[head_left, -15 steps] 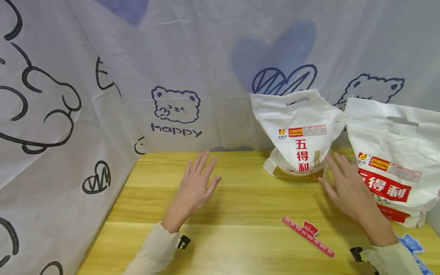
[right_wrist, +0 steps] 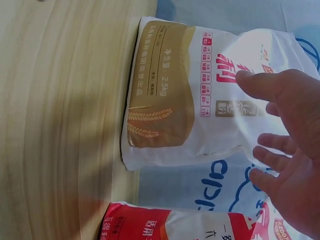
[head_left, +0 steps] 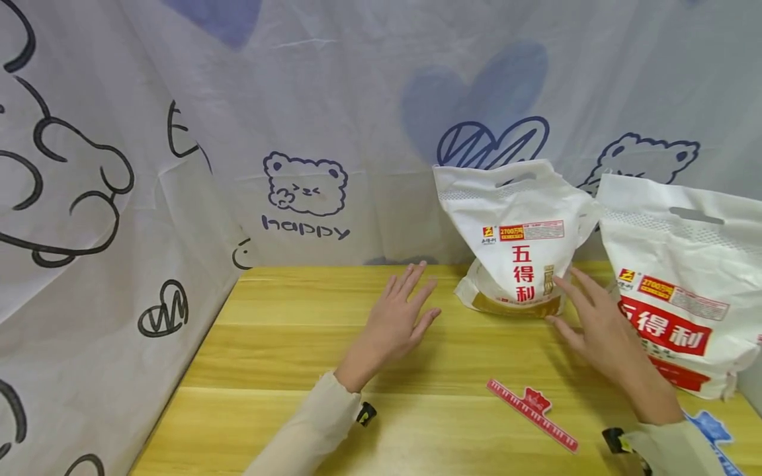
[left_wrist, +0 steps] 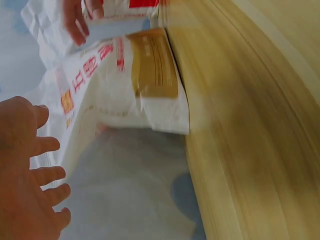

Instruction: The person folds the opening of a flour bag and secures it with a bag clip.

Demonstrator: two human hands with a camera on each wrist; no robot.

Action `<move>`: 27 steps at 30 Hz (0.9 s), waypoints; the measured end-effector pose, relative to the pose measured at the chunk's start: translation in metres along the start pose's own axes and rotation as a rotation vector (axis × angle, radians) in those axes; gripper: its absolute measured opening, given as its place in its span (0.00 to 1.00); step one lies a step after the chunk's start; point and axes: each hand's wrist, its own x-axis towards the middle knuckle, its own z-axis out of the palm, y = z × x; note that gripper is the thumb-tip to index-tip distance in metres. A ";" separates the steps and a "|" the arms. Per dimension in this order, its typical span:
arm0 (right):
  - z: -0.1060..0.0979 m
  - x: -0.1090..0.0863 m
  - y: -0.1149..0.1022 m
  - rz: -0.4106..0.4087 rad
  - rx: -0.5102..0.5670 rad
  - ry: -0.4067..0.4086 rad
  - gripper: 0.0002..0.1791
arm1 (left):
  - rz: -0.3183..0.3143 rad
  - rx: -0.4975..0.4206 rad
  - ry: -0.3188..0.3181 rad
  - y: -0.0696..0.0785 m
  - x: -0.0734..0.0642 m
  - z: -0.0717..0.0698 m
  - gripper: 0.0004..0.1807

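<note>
Likely heavy yet soft, the gold-based bag (head_left: 520, 231) should sag, so its handle (head_left: 507, 172) suits lifting; left grip (head_left: 389, 324) and right grip (head_left: 604, 334) hold nothing, fingers apart.

Tabletop (head_left: 268, 330), cloth (head_left: 381, 86) behind & at L.
R half: L bag (head_left: 514, 228) nr back edge; R bag (head_left: 678, 264) to its R, nearer. In front: L clip (head_left: 532, 414) before L bag; R clip (head_left: 711, 428) far R, before R bag, just beside R sleeve (head_left: 673, 449). L hand (head_left: 393, 324) L of L bag, apart; R hand (head_left: 604, 337) before gap btwn bags, can't tell if touching.
</note>
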 end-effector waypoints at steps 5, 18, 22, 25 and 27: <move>0.002 0.006 -0.002 -0.023 -0.024 0.012 0.44 | 0.110 0.032 0.035 0.018 0.023 0.011 0.30; 0.014 0.019 0.004 -0.034 -0.077 -0.020 0.41 | 0.236 0.134 0.025 0.048 0.070 0.030 0.28; 0.018 0.020 0.005 -0.021 -0.091 -0.025 0.39 | 0.261 0.205 -0.007 0.052 0.081 0.037 0.28; 0.022 0.021 0.008 -0.029 -0.092 -0.001 0.37 | 0.280 0.247 -0.019 0.052 0.087 0.044 0.27; 0.024 0.022 0.010 -0.043 -0.084 0.024 0.35 | 0.291 0.264 -0.012 0.052 0.090 0.049 0.27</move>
